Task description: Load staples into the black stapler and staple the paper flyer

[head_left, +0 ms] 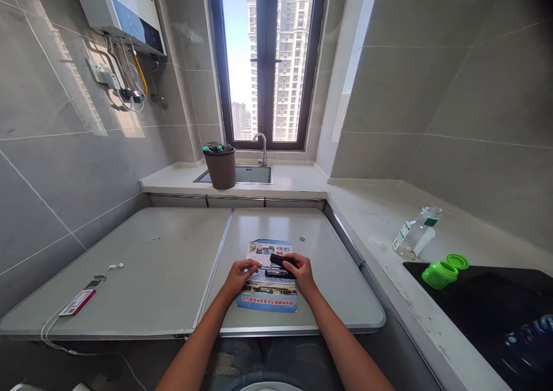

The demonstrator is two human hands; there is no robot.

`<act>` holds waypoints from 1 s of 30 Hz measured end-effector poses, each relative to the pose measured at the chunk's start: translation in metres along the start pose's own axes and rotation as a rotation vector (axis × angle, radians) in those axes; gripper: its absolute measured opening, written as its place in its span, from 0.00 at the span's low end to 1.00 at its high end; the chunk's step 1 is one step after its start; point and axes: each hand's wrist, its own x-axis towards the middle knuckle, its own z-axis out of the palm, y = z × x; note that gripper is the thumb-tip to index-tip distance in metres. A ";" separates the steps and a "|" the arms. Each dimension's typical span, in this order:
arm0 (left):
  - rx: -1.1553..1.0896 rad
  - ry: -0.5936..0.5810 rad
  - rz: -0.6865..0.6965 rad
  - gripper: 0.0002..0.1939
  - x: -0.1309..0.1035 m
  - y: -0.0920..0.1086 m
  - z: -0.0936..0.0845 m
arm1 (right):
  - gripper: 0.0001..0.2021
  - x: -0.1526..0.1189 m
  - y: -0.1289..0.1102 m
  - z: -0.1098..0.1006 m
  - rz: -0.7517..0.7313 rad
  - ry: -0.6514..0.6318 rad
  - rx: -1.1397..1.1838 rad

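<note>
A black stapler (276, 272) is spread open over a printed leaflet (268, 300) on the folding table. My right hand (301, 271) wraps around its rear end, beside a small orange-red part. The shiny metal inside shows between the two black arms. At the stapler's front, the fingers of my left hand (242, 274) are pinched together. Whatever is between those fingertips is too small to make out. The leaflet has blue bands, small photos and red print. Beyond its upper right corner lie small grey pieces (302, 239) that look like staple strips.
On the folding table (173, 276), a power strip (82, 299) with white cables sits at left. A brown bin (220, 169) stands by the sink (254, 175). The right counter holds a glass bottle (417, 232), an open green jar (440, 274) and a dark blue bottle (533, 339).
</note>
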 end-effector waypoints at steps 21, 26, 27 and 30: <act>-0.053 -0.173 -0.052 0.27 0.002 -0.006 0.000 | 0.26 -0.008 0.005 0.006 -0.093 -0.557 -0.097; 0.159 -0.254 0.031 0.24 -0.001 -0.001 0.002 | 0.26 -0.007 0.004 0.006 -0.094 -0.642 -0.069; 0.203 -0.268 0.048 0.22 -0.001 -0.001 0.003 | 0.25 -0.006 0.002 0.006 -0.109 -0.633 -0.068; 0.308 -0.227 0.074 0.19 -0.001 0.000 0.006 | 0.23 -0.006 -0.003 0.006 -0.167 -0.547 -0.087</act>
